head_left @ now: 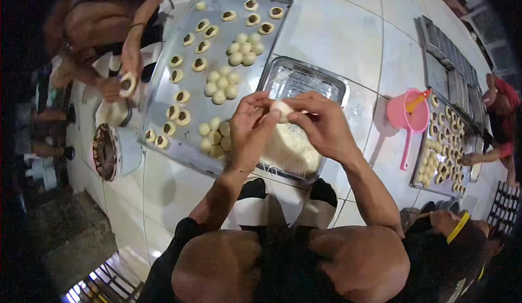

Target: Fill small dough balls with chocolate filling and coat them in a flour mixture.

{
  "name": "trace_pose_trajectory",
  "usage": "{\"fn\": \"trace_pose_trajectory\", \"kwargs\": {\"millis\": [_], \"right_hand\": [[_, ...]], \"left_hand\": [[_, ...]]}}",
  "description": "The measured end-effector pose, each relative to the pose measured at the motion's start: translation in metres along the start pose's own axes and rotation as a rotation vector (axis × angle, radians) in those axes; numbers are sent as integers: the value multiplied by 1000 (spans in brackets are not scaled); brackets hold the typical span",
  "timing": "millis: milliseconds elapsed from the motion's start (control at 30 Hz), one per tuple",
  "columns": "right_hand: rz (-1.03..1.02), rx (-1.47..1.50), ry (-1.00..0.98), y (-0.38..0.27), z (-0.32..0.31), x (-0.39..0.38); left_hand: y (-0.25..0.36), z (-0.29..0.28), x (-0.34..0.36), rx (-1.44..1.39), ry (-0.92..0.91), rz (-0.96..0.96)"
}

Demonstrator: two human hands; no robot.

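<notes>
Between my two hands is a small pale dough ball (pixel 282 110), pinched in the fingertips of both. My left hand (pixel 251 128) is closed on its left side, my right hand (pixel 325 123) on its right side. Both are held over a rectangular metal tray (pixel 338 88). A pale heap of fine shreds, like grated cheese (pixel 292 149), fills the near part of that tray, partly hidden by my hands. Left of it lies a large metal sheet (pixel 163 77) with clusters of smooth dough balls (pixel 222 85) and several flattened pieces with dark filling (pixel 182 96).
Across the sheet, another person's hands (pixel 122 80) hold a dough piece with dark filling. A tub of dark filling (pixel 106 152) stands at the sheet's left. A pink dipper (pixel 399 112) stands on the tiled floor at right, near a second filled sheet (pixel 416 180) and another person's arm (pixel 484 158).
</notes>
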State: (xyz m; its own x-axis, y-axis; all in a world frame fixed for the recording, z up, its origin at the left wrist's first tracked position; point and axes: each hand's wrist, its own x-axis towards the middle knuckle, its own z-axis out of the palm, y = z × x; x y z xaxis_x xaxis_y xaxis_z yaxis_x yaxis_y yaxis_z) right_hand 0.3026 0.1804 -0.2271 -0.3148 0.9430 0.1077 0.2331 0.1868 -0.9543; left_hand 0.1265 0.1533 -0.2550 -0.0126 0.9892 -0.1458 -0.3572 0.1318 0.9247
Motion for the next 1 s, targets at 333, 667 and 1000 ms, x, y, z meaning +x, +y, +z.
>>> {"fn": "trace_pose_trajectory", "kwargs": {"millis": [333, 667, 1000], "right_hand": [[108, 218, 74, -5, 3, 0], [227, 329, 25, -18, 4, 2], [408, 27, -269, -35, 43, -1]], "left_hand": [[8, 12, -10, 100, 6, 122], [16, 10, -16, -5, -87, -32], [-6, -57, -34, -782, -63, -650]]}}
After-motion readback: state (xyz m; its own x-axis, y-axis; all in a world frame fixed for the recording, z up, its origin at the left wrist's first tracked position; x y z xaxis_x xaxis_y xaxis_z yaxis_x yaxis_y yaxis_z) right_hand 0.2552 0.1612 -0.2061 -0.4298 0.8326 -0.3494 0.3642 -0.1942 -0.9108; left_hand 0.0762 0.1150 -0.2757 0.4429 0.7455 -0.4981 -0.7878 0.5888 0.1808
